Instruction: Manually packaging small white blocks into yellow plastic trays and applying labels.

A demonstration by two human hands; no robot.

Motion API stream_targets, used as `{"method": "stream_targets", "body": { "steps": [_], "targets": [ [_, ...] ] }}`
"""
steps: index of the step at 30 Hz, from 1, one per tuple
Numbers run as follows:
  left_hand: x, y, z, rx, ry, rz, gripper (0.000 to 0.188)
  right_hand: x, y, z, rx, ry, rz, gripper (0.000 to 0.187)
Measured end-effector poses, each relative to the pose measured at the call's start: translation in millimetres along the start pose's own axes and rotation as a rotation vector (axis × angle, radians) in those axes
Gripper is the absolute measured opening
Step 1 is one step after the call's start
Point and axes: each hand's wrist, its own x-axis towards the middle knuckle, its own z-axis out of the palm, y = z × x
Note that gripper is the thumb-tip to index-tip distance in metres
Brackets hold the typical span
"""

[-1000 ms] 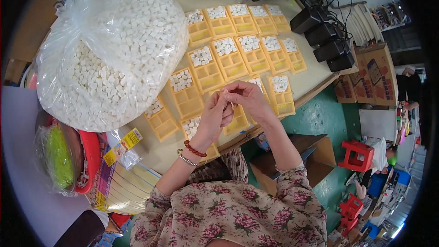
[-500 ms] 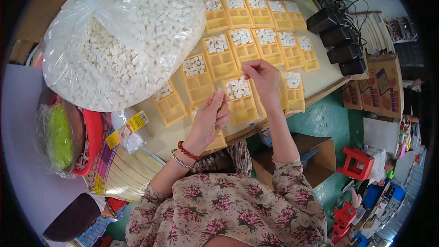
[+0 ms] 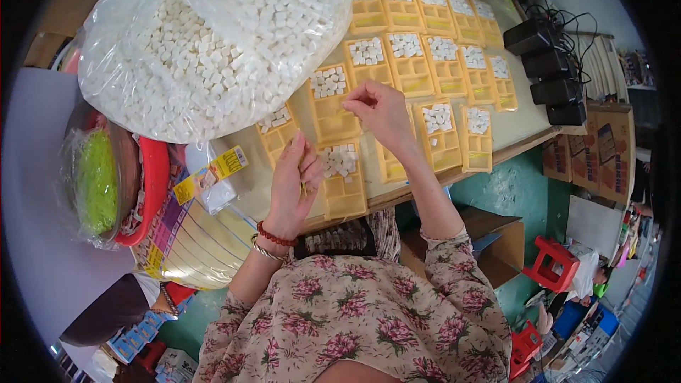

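Rows of yellow compartment trays (image 3: 346, 198) lie on the table, each with small white cubes (image 3: 343, 161) in its large top compartment. My left hand (image 3: 292, 177) is curled beside the nearest tray, closed on a thin yellow-green strip (image 3: 303, 189) that mostly hides in the palm. Over the middle trays, my right hand (image 3: 383, 113) has thumb and forefinger pinched together; anything between them is too small to make out. Thin yellow strips (image 3: 448, 76) show in several trays farther right. The right hand partly covers a tray (image 3: 392, 164) beneath it.
A large clear bag (image 3: 213, 50) of white cubes fills the table's far left. Left of me, a bowl with a bright yellow-green bundle (image 3: 97, 181) stands against a red basin (image 3: 157, 191). Black adapters (image 3: 546, 64) with cables line the right edge; an open carton (image 3: 496, 241) sits below.
My right hand has moved left from the tray it was over to nearer the middle ones. The left hand has shifted left, uncovering the nearest tray. The whole view has also shifted.
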Motion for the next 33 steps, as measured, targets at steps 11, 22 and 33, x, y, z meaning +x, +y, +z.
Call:
{"method": "stream_targets", "body": {
  "steps": [11,22,33],
  "targets": [
    [16,-6,6,-0.226,0.088,0.234,0.022,-72,-33,26,-0.187,-0.171,0.057,0.014],
    [13,-13,3,-0.13,0.068,0.297,0.024,-107,-20,45,0.026,-0.173,0.094,0.012],
    [16,-22,-7,-0.335,-0.056,0.144,0.023,-109,-15,39,-0.081,-0.195,-0.067,0.015]
  ]
}}
